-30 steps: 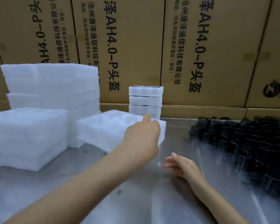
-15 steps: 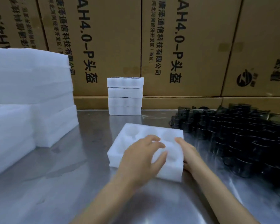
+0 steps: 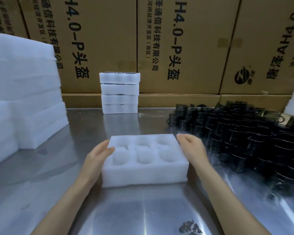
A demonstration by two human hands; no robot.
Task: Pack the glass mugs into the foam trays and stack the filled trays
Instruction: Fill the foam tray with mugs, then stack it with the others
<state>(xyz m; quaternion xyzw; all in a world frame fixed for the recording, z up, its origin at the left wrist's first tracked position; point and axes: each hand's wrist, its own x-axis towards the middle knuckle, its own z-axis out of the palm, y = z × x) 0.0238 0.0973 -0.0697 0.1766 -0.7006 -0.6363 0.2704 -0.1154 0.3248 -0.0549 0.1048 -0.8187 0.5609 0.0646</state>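
— Foam tray (image 3: 143, 162)?
— White, six empty round wells, flat at centre frame.
— Filled trays?
— A stack of four trays (image 3: 119, 93) at upper centre, dark rims showing in the top one.
— Glass mugs (image 3: 241, 133)?
— Dark, crowded together at right of frame.

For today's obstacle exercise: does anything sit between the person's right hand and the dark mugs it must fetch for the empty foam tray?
Nothing visible does. The right hand rests at the tray's right edge, and the mugs crowd the table just beyond it, with only bare metal between.
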